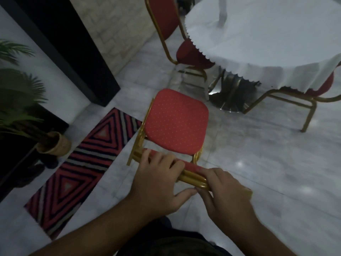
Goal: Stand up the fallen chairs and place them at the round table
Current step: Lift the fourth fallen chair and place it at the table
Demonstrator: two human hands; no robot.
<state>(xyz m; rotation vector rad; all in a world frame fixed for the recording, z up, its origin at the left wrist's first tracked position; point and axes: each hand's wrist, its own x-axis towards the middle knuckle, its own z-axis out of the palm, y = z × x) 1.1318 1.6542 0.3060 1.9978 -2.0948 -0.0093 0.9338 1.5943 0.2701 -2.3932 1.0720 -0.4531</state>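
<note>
The pale marble floor [258,154] filled most of the view, and on it stood the round counter [267,34], draped in a white cloth with a scalloped edge and carried on a shiny metal pedestal [228,93]. All else is placed from this counter. Well off to its left a dark wall panel [60,43] ran down to the floor, with a potted palm [20,100] beyond it in a tan pot. Between that panel and the person lay a striped rug [83,163] of red, black and grey triangles. A red chair [166,21] with a gold frame stood upright at the counter's left edge, its seat tucked partly beneath the cloth. Another chair [299,97] stood at the counter's right side, mostly hidden by the cloth, only its gold legs and a bit of red seat showing. The held chair [176,121] stood upright just in front of the counter, near it but apart from it, its dotted red seat facing up. The left hand [160,182] had its grip closed over the top rail of the chair's back, fingers curled over the red padding. The right hand [225,193] gripped the same rail just beside it, at the gold tubing.
</note>
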